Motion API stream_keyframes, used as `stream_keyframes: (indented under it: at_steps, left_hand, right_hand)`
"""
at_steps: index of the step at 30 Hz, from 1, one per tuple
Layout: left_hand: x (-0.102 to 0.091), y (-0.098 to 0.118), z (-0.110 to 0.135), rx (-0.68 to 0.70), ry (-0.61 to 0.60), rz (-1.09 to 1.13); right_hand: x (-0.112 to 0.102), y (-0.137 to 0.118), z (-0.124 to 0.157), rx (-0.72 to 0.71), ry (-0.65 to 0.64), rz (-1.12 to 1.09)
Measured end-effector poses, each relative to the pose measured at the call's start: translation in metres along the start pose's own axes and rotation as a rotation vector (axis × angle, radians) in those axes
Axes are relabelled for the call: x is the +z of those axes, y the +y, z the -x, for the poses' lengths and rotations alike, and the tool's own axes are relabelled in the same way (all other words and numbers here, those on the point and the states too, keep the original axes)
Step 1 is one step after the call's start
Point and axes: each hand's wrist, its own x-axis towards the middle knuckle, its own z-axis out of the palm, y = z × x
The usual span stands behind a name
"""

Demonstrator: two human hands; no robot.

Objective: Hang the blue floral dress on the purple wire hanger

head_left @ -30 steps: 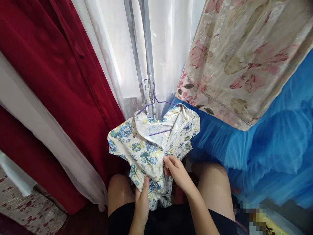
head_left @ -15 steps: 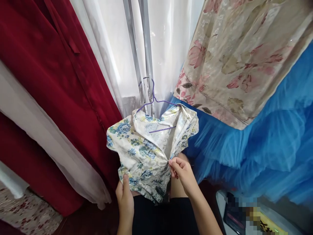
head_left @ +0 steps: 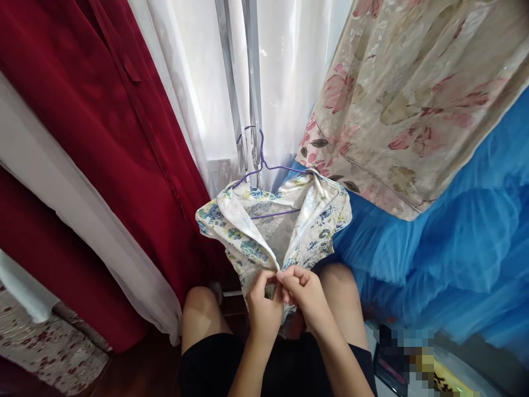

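A cream blouse with blue and yellow flowers hangs by its shoulders from a purple wire hanger. Its neckline falls open in a V, showing the pale inside and the hanger's lower bar. At the bottom of that V, my left hand pinches the blouse's front edge between thumb and fingers. Close against it, my right hand is also closed on the front opening, thumb against forefinger. Whatever fastening lies under the fingertips is hidden. Both hands cover part of the blouse's lower front.
Dark red cloth and white curtains hang to the left and behind. At right are a beige floral cloth and blue tulle. The hanger hooks onto grey straps. A dark phone-like object lies lower right.
My left hand has left the blouse's lower left side and come up beside my right hand at the front opening. The blouse has shifted slightly right, and my knees now show.
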Motion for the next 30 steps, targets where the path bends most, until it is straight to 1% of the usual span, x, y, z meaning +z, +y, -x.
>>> stream_keyframes:
  at_steps: [2, 4, 5, 8, 10, 12, 13, 15, 17, 19, 21, 22, 23, 25, 26, 28, 30]
  left_hand:
    - [-0.004, 0.002, 0.001, 0.074, -0.012, -0.054]
    - [-0.008, 0.003, 0.001, 0.118, -0.046, -0.12]
    - [-0.01, 0.003, 0.0, 0.127, -0.071, -0.15]
    - [-0.014, 0.003, -0.005, 0.138, -0.169, -0.23]
    - [-0.015, -0.001, -0.009, 0.142, -0.218, -0.305]
    - [-0.016, -0.008, -0.01, 0.149, -0.237, -0.368]
    - [-0.017, -0.012, -0.011, 0.156, -0.237, -0.378]
    - [-0.022, -0.016, -0.015, 0.177, -0.212, -0.349]
    - [-0.031, -0.011, -0.028, 0.222, -0.145, -0.3]
    - [-0.041, 0.006, -0.053, 0.315, -0.021, -0.249]
    - [-0.051, 0.032, -0.088, 0.453, 0.118, -0.187]
    - [-0.054, 0.046, -0.108, 0.498, 0.141, -0.165]
    - [-0.056, 0.059, -0.127, 0.529, 0.122, -0.171]
    - [-0.056, 0.079, -0.159, 0.591, 0.012, -0.248]
    - [-0.055, 0.085, -0.17, 0.622, -0.044, -0.289]
    - [-0.05, 0.093, -0.183, 0.673, -0.104, -0.34]
    - [-0.045, 0.097, -0.185, 0.701, -0.093, -0.339]
  right_hand:
    - [0.0, -0.013, -0.018, -0.031, 0.03, -0.005]
    - [0.003, -0.036, -0.046, -0.072, 0.038, -0.021]
    - [0.006, -0.052, -0.062, -0.1, 0.032, -0.037]
    - [0.018, -0.104, -0.106, -0.149, -0.054, -0.07]
    - [0.027, -0.135, -0.125, -0.175, -0.072, -0.093]
    - [0.034, -0.152, -0.132, -0.162, -0.084, -0.045]
    - [0.037, -0.155, -0.133, -0.161, -0.097, 0.002]
    - [0.039, -0.153, -0.128, -0.198, -0.136, 0.099]
    - [0.039, -0.144, -0.122, -0.27, -0.153, 0.137]
    - [0.038, -0.136, -0.115, -0.323, -0.154, 0.139]
    - [0.037, -0.132, -0.109, -0.362, -0.156, 0.148]
    - [0.037, -0.132, -0.107, -0.385, -0.161, 0.157]
    - [0.036, -0.132, -0.105, -0.406, -0.169, 0.167]
    - [0.032, -0.133, -0.105, -0.432, -0.189, 0.185]
    - [0.03, -0.133, -0.106, -0.44, -0.196, 0.194]
    - [0.025, -0.129, -0.114, -0.461, -0.191, 0.207]
    - [0.02, -0.121, -0.124, -0.485, -0.149, 0.227]
